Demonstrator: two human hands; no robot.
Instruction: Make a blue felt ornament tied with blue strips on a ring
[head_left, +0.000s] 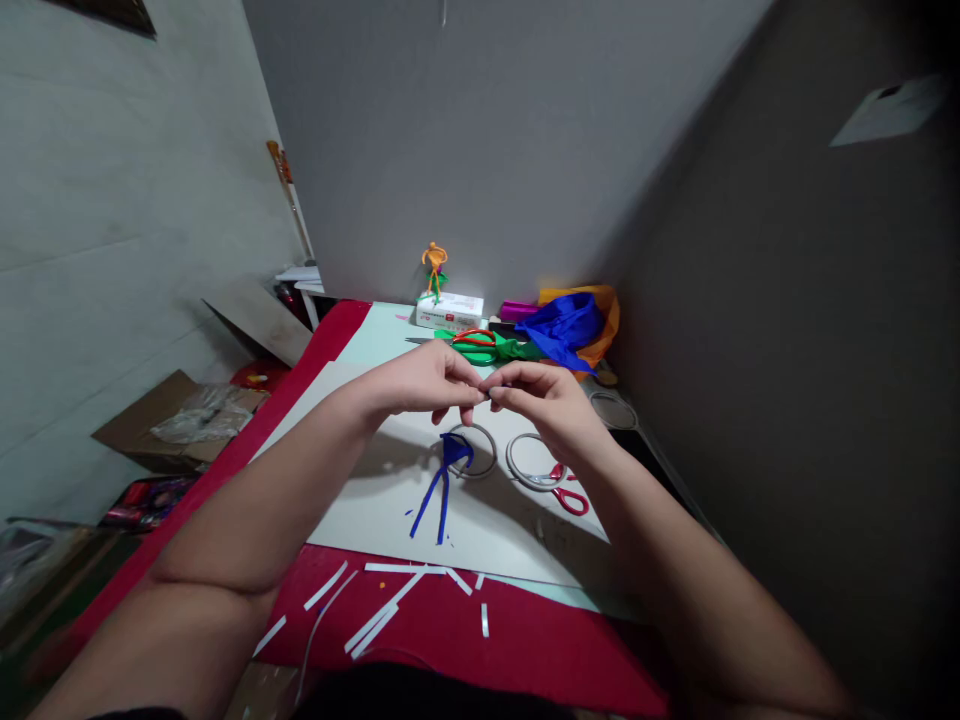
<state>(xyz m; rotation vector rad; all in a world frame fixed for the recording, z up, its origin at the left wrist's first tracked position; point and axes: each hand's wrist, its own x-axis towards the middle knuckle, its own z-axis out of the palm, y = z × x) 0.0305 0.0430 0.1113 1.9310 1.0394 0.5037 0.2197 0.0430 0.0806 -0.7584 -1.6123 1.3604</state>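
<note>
Over the middle of the white board (352, 520), my left hand (435, 380) and my right hand (547, 395) meet fingertip to fingertip. Both are closed in a pinch. A tiny dark bit shows between the fingertips, too small to name. Below them on the board lies a blue figure (454, 448) with two thin straight legs, its upper part overlapping a grey wire coil (495, 452). A second wire coil (511, 462) lies to the right, under my right wrist. Small red-handled scissors (574, 502) lie partly within and beside that coil.
At the back, an orange figure (433, 258) stands on a small white box (450, 312). Larger scissors (474, 342) lie by green paper (521, 349), with blue paper (566, 328) alongside. White strips (375, 628) are scattered on the red cloth (525, 650) in front. A grey wall rises behind.
</note>
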